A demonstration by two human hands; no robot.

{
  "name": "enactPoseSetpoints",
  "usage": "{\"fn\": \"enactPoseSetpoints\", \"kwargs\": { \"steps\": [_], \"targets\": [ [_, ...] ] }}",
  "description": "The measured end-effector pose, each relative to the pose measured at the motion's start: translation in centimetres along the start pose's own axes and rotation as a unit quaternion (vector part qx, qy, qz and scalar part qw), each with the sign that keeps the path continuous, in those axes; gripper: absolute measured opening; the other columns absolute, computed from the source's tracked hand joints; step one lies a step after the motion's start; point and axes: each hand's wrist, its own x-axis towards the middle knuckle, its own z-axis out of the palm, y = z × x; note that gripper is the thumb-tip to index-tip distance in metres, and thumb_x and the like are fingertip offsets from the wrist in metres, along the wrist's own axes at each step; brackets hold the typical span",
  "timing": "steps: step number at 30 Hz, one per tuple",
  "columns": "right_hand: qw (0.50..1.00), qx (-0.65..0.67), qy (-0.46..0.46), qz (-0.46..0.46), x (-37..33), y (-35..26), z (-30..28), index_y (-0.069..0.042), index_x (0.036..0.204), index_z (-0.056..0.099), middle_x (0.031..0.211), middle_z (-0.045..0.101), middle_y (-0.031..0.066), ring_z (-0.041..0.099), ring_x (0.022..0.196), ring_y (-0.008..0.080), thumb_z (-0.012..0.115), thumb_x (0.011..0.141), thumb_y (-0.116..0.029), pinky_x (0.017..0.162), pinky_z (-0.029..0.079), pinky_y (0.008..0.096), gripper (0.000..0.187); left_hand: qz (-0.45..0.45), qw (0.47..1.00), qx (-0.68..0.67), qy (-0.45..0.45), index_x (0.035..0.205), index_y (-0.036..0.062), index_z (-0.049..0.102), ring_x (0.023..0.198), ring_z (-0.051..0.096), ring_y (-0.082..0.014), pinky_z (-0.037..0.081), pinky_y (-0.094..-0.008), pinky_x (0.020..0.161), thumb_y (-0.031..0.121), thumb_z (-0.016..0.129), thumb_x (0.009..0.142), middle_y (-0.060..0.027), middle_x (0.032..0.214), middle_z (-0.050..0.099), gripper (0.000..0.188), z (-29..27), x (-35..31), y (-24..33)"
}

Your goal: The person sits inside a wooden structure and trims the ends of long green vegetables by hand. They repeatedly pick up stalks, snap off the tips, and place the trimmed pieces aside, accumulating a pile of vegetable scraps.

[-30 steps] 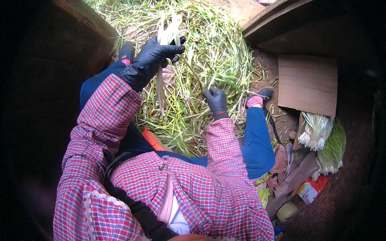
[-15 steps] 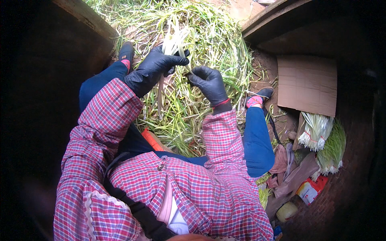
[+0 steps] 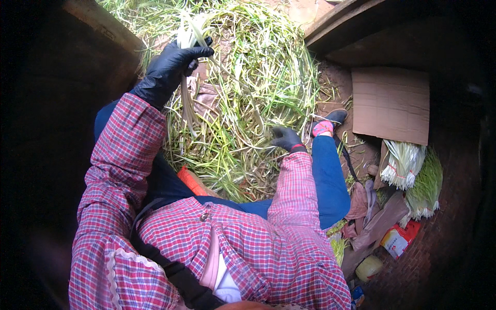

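Pale stalk bunch (image 3: 188,35) up in the left hand (image 3: 166,68), right hand (image 3: 288,138) down and apart from it.
We see one red-and-white packet (image 3: 400,239) lower right, contents not visible, and a cardboard sheet (image 3: 391,103) partly over a white bundle (image 3: 403,168). Count: one bunch in hand, two bundles side by side (white, plus a green bundle (image 3: 427,178)), one packet, one sheet; loose leaves (image 3: 274,62) on the ground too many for us to count. Left fingers wrap the bunch, ends above and trailing below. Right fingers sit low over the leaves; we can't tell how wide, or if they grip a strand. Versus half a second ago, right has dropped away from the bunch; left has shifted up-left with it.
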Motion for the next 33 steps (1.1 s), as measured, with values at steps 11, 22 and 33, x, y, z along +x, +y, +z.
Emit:
{"fn": "enactPoseSetpoints", "kwargs": {
  "steps": [11,22,33],
  "targets": [
    [0.906,0.357,0.037,-0.225,-2.5,-13.9,7.7,-0.001,0.096,0.059,0.074,0.061,0.0037,0.052,0.056,0.0073,0.053,0.087,-0.021,0.052,0.044,0.0216,0.024,0.017,0.993,-0.111,-0.02,0.104,0.0065,0.057,0.049,0.044,-0.0023,0.032,-0.0129,0.043,0.025,0.062,0.08,0.0037,0.068,0.052,0.031,-1.3,0.8,1.6],
    [0.874,0.428,-0.005,-0.231,-5.0,-15.4,5.6,0.003,0.107,0.053,0.079,0.057,0.0036,0.049,0.061,0.0055,0.058,0.082,-0.011,0.051,0.039,0.0176,0.028,-0.014,0.879,-0.427,-0.214,0.094,0.0063,0.051,0.053,0.044,-0.0037,0.039,-0.0182,0.054,0.019,0.043,0.091,0.0049,0.064,0.046,0.015,-2.7,3.3,-3.2],
    [0.98,-0.164,0.083,0.075,-0.6,-0.2,2.3,-0.01,0.114,0.055,0.095,0.06,0.0207,0.059,0.092,0.0317,0.067,0.068,-0.022,0.084,0.044,0.0369,0.049,0.082,0.844,-0.446,-0.286,0.104,0.0049,0.044,0.058,0.036,-0.0069,0.032,-0.0172,0.049,0.016,0.034,0.093,0.0031,0.068,0.038,0.019,-7.1,4.4,-0.8]
  ]
}}
